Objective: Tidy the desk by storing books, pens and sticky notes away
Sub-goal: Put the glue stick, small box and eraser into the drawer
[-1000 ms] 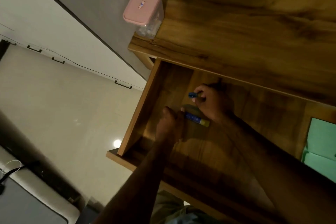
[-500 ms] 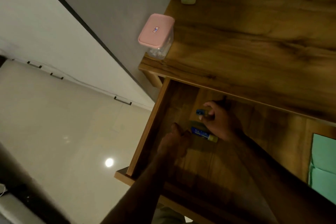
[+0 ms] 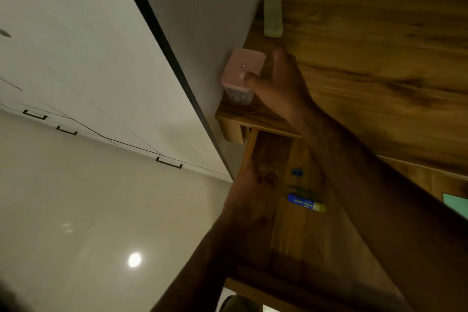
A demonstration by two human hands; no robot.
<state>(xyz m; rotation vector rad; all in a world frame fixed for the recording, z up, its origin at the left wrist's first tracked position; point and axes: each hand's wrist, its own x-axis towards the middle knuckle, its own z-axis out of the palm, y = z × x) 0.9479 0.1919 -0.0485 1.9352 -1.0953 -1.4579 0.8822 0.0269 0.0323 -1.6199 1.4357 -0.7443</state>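
A dim room's wooden desk stands with its drawer open, where a blue-and-yellow glue stick already lies. The right hand, fingers spread, closes around a pink-lidded clear plastic container, apparently next for storing; the left hand steadies the drawer's side wall.

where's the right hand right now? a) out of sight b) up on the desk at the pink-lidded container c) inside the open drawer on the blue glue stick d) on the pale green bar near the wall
b: the right hand is up on the desk top, thumb against the pink-lidded container, while the blue glue stick lies untouched in the open drawer.
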